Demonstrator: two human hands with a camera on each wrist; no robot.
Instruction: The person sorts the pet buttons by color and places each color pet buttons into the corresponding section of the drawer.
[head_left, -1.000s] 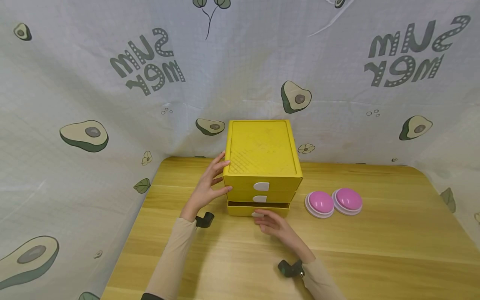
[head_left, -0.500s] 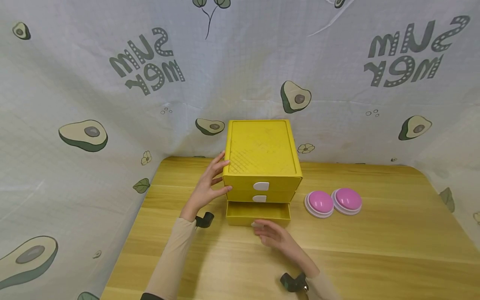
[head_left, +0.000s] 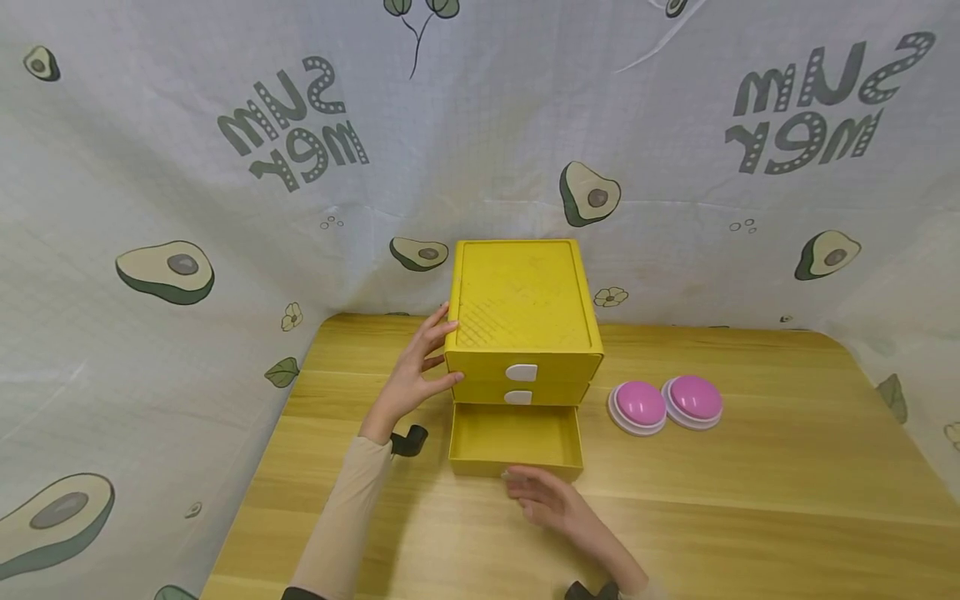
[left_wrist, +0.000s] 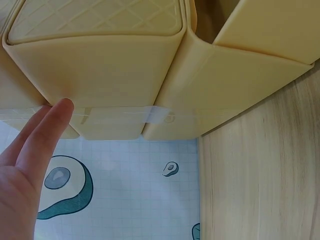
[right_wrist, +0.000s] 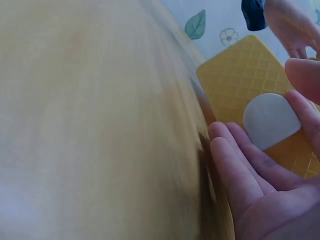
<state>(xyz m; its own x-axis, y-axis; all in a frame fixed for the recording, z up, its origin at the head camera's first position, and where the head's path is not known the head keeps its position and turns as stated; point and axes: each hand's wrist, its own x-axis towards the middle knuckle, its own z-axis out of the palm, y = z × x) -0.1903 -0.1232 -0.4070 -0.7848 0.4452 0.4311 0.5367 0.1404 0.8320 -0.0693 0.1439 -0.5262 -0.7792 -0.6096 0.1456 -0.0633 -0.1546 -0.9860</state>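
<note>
Overall, a pale cloth (head_left: 480, 100) printed with avocados backs the scene at 12 o'clock, and a wooden table (head_left: 787, 467) extends from its foot. The yellow cabinet (head_left: 525, 296), the principal object, stands on the table near the cloth, with its two upper drawers pushed in. At the cabinet's 6 o'clock, the lowest drawer (head_left: 468, 468) projects well beyond the front, exposing its inner floor. At 8 o'clock, the left hand (head_left: 414, 371) lies with extended fingers against the cabinet's side and thumb at the front corner, apparently as a brace. At 6 o'clock, the right hand (head_left: 551, 500) meets the drawer front. At 4 o'clock, one pink dome (head_left: 640, 402) and a second pink dome (head_left: 694, 397) sit side by side on white bases. Smallest, the white handle (right_wrist: 270, 120) of the lowest drawer appears in the right wrist view, seemingly caught between the fingers of the right hand. The step in hand is judged to be the drawing out of this drawer, already well advanced. The next move would call for a short, level pull toward 6 o'clock, or release if access suffices, with the left hand resisting any slide of the cabinet.
</note>
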